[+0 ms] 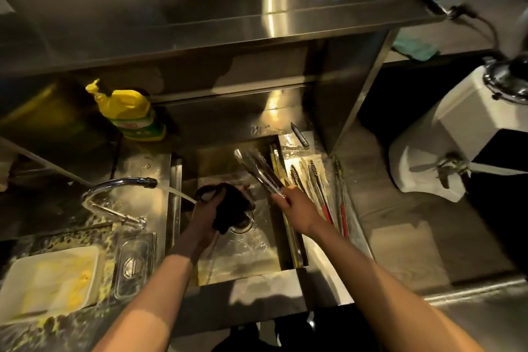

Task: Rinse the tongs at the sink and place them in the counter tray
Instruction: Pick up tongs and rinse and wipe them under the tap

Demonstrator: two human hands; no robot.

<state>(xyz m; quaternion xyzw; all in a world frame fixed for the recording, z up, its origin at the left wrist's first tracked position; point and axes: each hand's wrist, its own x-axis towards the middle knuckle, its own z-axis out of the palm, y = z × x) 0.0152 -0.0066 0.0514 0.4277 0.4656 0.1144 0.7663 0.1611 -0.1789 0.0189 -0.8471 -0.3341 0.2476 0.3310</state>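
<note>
My right hand grips a pair of steel tongs by the handle end, tips pointing away over the right side of the sink. My left hand holds a dark cloth over the drain, beside the water stream from the tap. On the wet tray area right of the sink lie other tongs, two with red handles.
A yellow dish-soap bottle stands behind the tap. A white tray with yellow residue and a clear lid sit at front left. A white appliance stands at right. A steel shelf overhangs the sink.
</note>
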